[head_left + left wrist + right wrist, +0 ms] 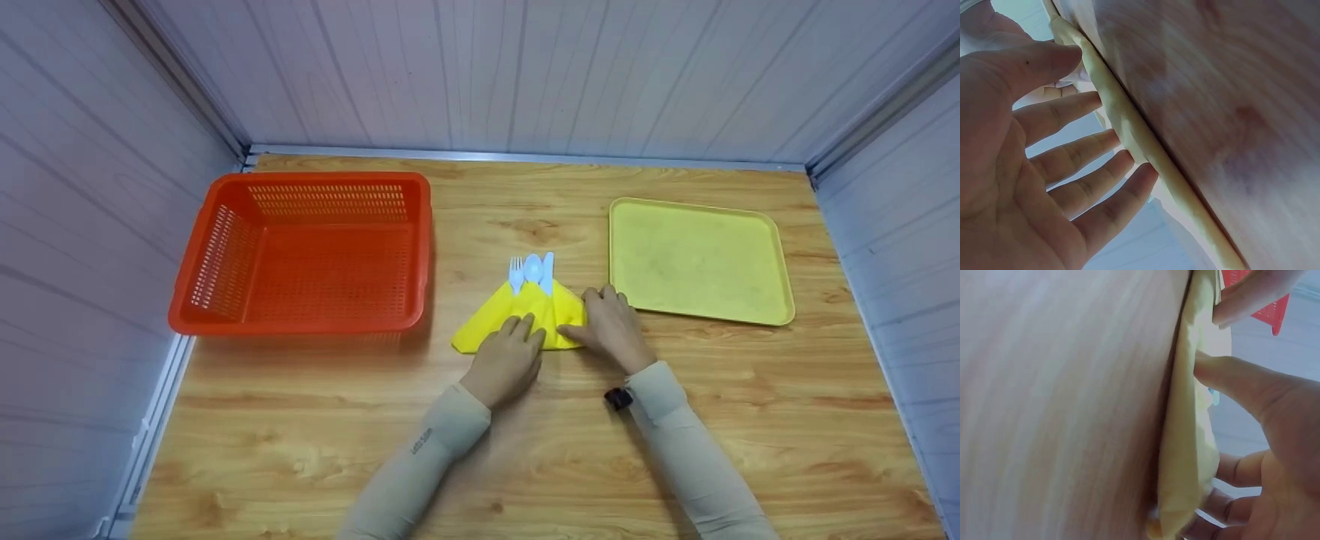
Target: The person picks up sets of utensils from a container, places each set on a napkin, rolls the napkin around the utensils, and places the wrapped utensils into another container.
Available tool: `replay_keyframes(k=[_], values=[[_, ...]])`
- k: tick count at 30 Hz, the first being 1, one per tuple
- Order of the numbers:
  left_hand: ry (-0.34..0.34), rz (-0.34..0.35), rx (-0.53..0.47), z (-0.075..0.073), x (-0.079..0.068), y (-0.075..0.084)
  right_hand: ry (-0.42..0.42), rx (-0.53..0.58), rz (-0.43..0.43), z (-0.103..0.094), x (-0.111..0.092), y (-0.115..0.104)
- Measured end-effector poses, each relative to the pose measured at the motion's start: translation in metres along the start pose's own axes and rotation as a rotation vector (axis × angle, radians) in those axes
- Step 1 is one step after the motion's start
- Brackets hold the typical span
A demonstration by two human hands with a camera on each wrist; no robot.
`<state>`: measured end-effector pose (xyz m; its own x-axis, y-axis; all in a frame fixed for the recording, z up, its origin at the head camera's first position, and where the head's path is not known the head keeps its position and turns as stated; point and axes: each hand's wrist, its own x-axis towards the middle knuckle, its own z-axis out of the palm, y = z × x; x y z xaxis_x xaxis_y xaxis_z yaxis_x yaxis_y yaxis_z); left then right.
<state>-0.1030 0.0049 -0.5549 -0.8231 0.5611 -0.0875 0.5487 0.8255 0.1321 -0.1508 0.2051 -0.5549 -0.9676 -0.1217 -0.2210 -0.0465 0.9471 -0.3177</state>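
Observation:
A yellow napkin (487,327), folded to a wide pointed shape, lies on the wooden table. A white fork (516,274), spoon (532,268) and knife (547,271) stick out of its top, side by side, their lower parts hidden in the cloth. My left hand (504,364) presses the napkin's lower middle with nearly straight, slightly spread fingers (1081,157). At the napkin's right side, my right hand (616,330) holds the cloth. Its thumb (1235,379) lies on the near face and its other fingers bend round the right end, their tips partly hidden.
To the left stands a red perforated plastic basket (300,330). A pale yellow tray (701,262) lies at the right, close beyond my right hand. Panelled walls (480,75) border the table (555,465) at the back and both sides.

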Motion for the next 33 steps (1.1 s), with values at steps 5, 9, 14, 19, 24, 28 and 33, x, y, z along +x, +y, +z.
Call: replay_keyframes(k=[5, 9, 14, 19, 24, 28, 33], values=[[-0.004, -0.002, -0.011, 0.000, 0.001, 0.000, -0.060, 0.033, 0.004, -0.005, 0.002, 0.002], [0.000, -0.002, -0.013, 0.001, 0.001, -0.001, -0.098, 0.144, -0.008, -0.012, -0.003, 0.009], [0.035, 0.022, 0.006, 0.002, 0.001, -0.001, -0.125, 0.364, -0.028, -0.021, -0.015, 0.025], [0.050, 0.025, 0.000, 0.003, 0.000, -0.002, -0.129, 0.575, -0.066, -0.023, -0.024, 0.030], [0.016, 0.015, -0.005, 0.002, 0.001, -0.002, -0.081, 0.689, -0.092, -0.018, -0.027, 0.016], [-0.018, 0.004, -0.014, 0.000, 0.002, -0.001, -0.028, 0.789, -0.128, -0.011, -0.026, 0.001], [-0.018, 0.004, -0.019, 0.001, 0.003, -0.002, 0.019, 0.884, -0.152, 0.001, -0.023, -0.010]])
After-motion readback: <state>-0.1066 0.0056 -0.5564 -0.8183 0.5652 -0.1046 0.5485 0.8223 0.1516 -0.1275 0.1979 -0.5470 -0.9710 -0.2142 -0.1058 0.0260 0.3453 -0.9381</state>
